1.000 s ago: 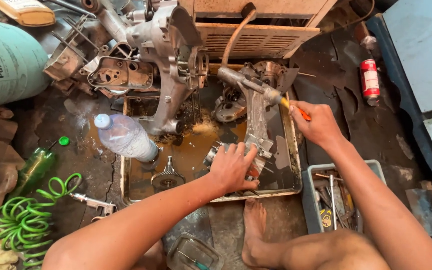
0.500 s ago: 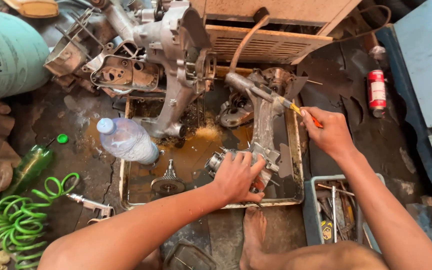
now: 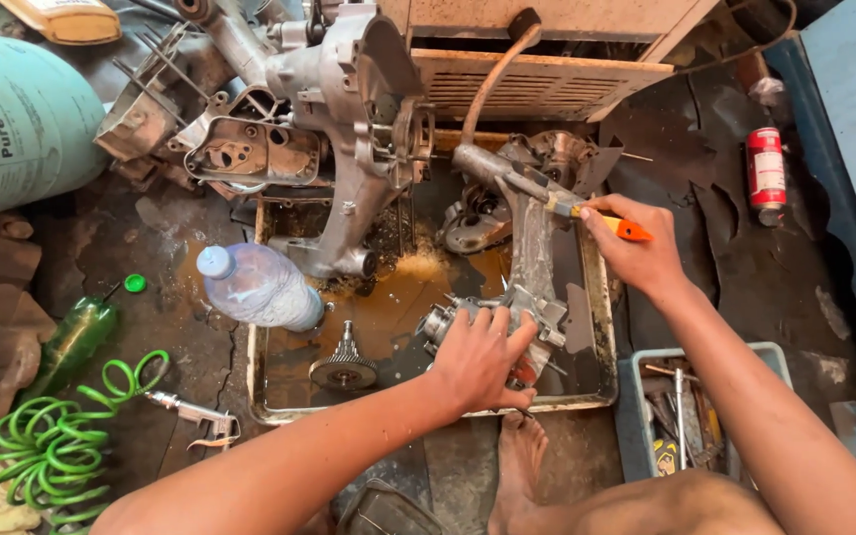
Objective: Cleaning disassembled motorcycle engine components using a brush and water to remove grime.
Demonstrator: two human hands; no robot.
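Note:
My left hand (image 3: 482,359) grips a grey metal engine part (image 3: 532,267) that stands in a shallow metal tray (image 3: 598,327) of brownish oily liquid. My right hand (image 3: 636,248) holds a small brush with an orange handle (image 3: 626,229) against the upper end of that part. A toothed gear on a shaft (image 3: 345,365) lies in the tray to the left of my left hand. A large grey engine casing (image 3: 349,129) stands at the tray's far left edge. My bare foot (image 3: 519,466) rests just in front of the tray.
A clear plastic bottle (image 3: 260,287) lies at the tray's left side. Further left are a green bottle (image 3: 73,342), a coiled green air hose (image 3: 61,436) with a blow gun (image 3: 195,416), and a pale green cylinder (image 3: 12,119). A blue tool tray (image 3: 636,416) and a red can (image 3: 767,170) sit on the right.
The view has shifted slightly. My left hand has slid a little along the engine part, and my right hand has moved the brush a bit on its upper end.

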